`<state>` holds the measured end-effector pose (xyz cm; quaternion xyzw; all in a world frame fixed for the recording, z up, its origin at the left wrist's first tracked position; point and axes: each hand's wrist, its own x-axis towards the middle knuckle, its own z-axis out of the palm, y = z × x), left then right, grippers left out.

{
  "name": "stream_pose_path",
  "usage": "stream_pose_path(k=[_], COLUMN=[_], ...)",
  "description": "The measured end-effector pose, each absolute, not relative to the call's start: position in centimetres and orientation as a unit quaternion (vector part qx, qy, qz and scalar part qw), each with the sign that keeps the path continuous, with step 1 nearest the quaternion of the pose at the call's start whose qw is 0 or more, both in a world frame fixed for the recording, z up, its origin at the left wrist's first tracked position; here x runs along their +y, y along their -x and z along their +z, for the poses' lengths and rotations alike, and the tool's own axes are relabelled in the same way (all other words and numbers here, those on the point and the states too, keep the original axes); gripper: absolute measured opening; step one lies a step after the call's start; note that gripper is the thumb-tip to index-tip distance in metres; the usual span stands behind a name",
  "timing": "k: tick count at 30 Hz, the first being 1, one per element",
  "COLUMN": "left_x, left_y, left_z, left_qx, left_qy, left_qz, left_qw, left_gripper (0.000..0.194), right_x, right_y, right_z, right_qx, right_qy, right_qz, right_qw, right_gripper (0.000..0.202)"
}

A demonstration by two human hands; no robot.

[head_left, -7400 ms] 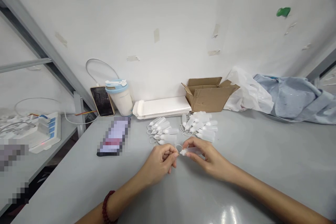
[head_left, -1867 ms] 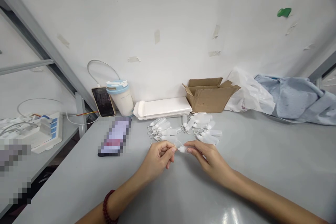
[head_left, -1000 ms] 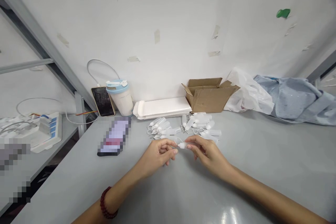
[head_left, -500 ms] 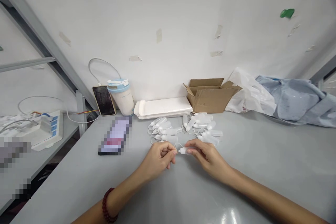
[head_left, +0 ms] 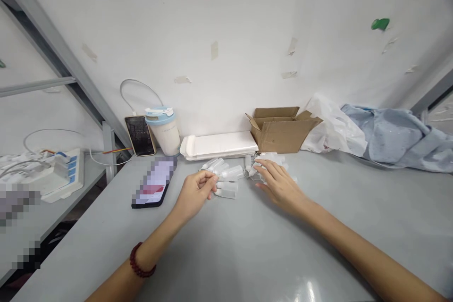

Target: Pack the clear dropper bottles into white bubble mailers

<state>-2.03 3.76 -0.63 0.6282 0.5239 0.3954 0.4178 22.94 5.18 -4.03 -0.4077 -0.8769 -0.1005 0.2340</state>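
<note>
My left hand (head_left: 196,192) is at the left group of small translucent plastic bottles (head_left: 232,173), thumb and fingers pinched together beside them. What lies between the fingertips, if anything, is too small to make out. Two bottles (head_left: 228,189) lie side by side just right of those fingertips. My right hand (head_left: 281,184) reaches over the right group of similar bottles (head_left: 271,156), fingers spread and the thumb apart. It covers much of that group, and thin pale loops show among the bottles.
Behind the bottles lie flat white boxes (head_left: 222,144) and an open cardboard box (head_left: 285,134). To the left are a lidded cup (head_left: 165,134), a propped phone (head_left: 139,136) and a phone lying flat (head_left: 155,181). A plastic bag (head_left: 329,127) and blue cloth (head_left: 392,132) are at right.
Both hands have separated. My left hand moved left to the left bottle group; my right hand let go of a small bottle and moved up over the right group.
</note>
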Motion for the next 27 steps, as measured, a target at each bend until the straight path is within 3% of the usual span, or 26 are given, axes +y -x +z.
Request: stream_pose_path(k=[5, 10, 20, 27], left_x=[4.5, 4.7, 4.0, 4.0], left_y=[2.3, 2.2, 1.9, 1.8], left_z=[-1.7, -2.1, -1.8, -1.8], left_qx=[0.567, 0.591, 0.601, 0.588], left_qy=[-0.605, -0.594, -0.581, -0.586], left_qz=[0.385, 0.385, 0.4, 0.413], left_qw=[0.405, 0.388, 0.376, 0.373], left_gripper=[0.028, 0.03, 0.032, 0.031], right_x=[5.5, 5.4, 5.7, 6.0], right_y=[-23.0, -22.9, -22.9, -23.2], right_z=[-4.8, -5.2, -5.0, -5.2], right_qx=[-0.881, -0.876, -0.873, -0.874], right_qy=[0.416, 0.43, 0.425, 0.416], right_qz=[-0.183, -0.201, -0.201, -0.192], right_qw=[0.128, 0.088, 0.132, 0.164], right_gripper=[0.037, 0.042, 0.048, 0.037])
